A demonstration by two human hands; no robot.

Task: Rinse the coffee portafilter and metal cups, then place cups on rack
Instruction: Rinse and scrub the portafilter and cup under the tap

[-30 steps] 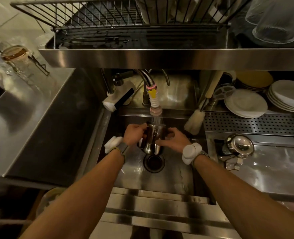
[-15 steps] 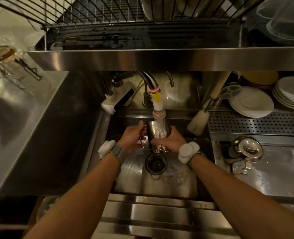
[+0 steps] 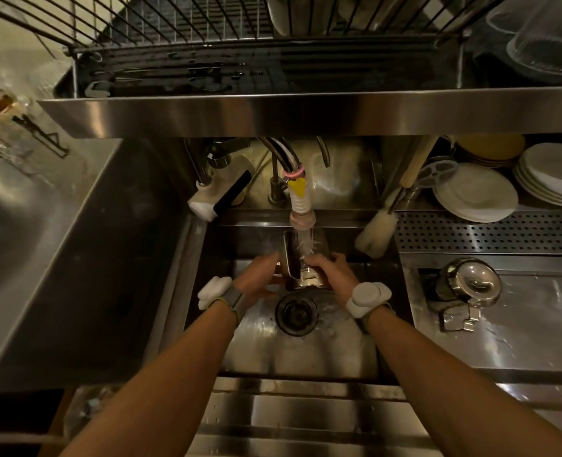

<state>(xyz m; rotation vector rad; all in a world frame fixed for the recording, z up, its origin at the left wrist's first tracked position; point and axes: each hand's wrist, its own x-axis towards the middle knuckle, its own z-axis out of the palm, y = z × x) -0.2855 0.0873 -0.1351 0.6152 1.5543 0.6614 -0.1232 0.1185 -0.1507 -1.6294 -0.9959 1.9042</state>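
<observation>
While water runs from the faucet nozzle (image 3: 302, 216), a metal cup (image 3: 301, 258) is held under the stream, above the sink (image 3: 292, 354) and just behind the drain (image 3: 295, 312). The cup is gripped from both sides: the left hand (image 3: 259, 279) is closed on its left side, and the right hand (image 3: 330, 272) is wrapped around its right side, with the fingers (image 3: 319, 259) laid over the wall of the cup. The cup is seen tilted, and the water falls on it near its rim; whether the stream goes inside cannot be told. A white band is worn on each wrist.

Above the sink, a wire dish rack (image 3: 240, 24) is placed on a steel shelf (image 3: 306, 113). To the right of the sink, a second metal cup (image 3: 470, 285) is lying on its side on the steel counter (image 3: 520, 324), well apart from the hands. A bottle brush (image 3: 376, 230) is leaned at the right back corner of the sink, and stacks of white plates (image 3: 477, 192) are kept behind the perforated tray (image 3: 490, 232). No portafilter can be recognised with certainty.
</observation>
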